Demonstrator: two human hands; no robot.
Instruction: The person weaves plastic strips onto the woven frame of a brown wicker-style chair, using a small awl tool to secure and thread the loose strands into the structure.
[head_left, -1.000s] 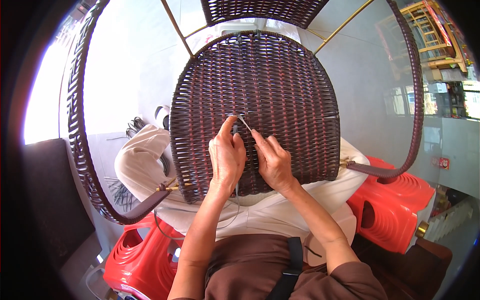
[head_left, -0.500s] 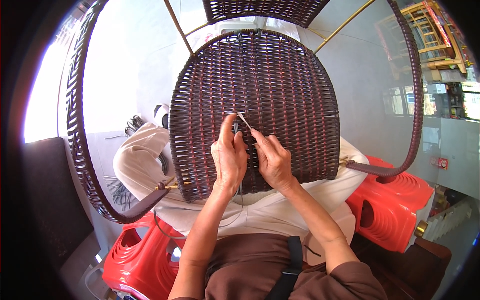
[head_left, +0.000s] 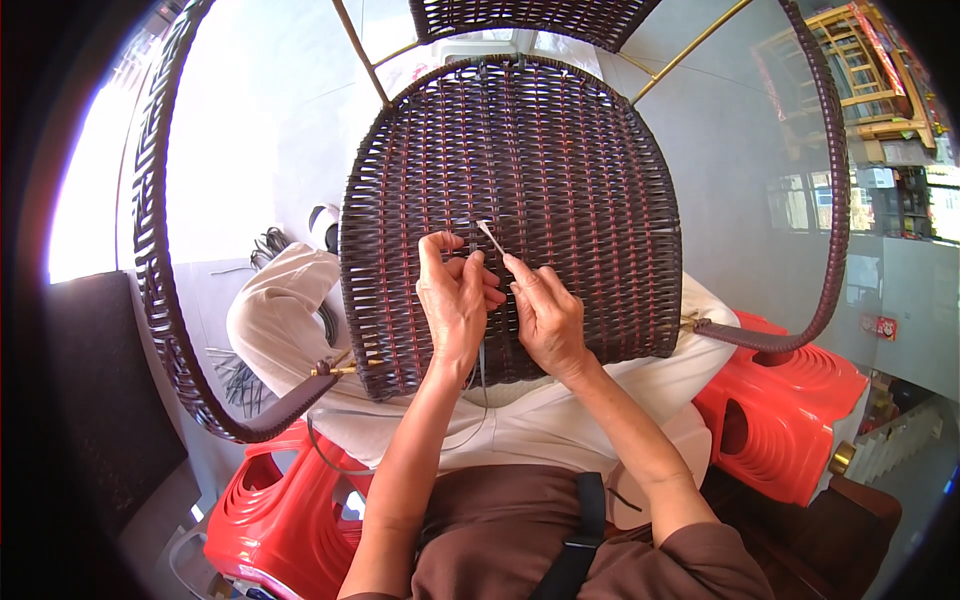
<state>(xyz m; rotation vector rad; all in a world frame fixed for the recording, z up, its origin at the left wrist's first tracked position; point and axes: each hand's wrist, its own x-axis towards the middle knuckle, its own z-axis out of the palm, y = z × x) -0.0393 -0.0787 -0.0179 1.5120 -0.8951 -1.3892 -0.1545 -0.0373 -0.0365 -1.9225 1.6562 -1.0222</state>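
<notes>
A dark brown and reddish woven chair seat [head_left: 590, 190] lies across my lap. My right hand [head_left: 550, 318] is closed on a thin metal tool with a flat, widened tip [head_left: 486, 230]. Its tip rests at the weave near the middle of the seat; the handle is hidden in my fingers. Just left of it, my left hand [head_left: 455, 305] has its index finger bent and its other fingers curled in. From beneath that hand a narrow grey weaving strip [head_left: 483, 362] trails down toward my lap. Where my left fingers grip the strip is hidden.
The chair's wrapped arms curve round at left [head_left: 160, 250] and right [head_left: 838, 200]. Red plastic stools [head_left: 280, 510] flank my legs. Coils of dark strip [head_left: 240, 385] lie on the floor at left. A wooden rack [head_left: 870, 80] stands far right.
My left hand has drawn slightly back and left from the tool's tip, its index finger bending. The strip between those fingers no longer shows above the hand. My right hand has barely moved.
</notes>
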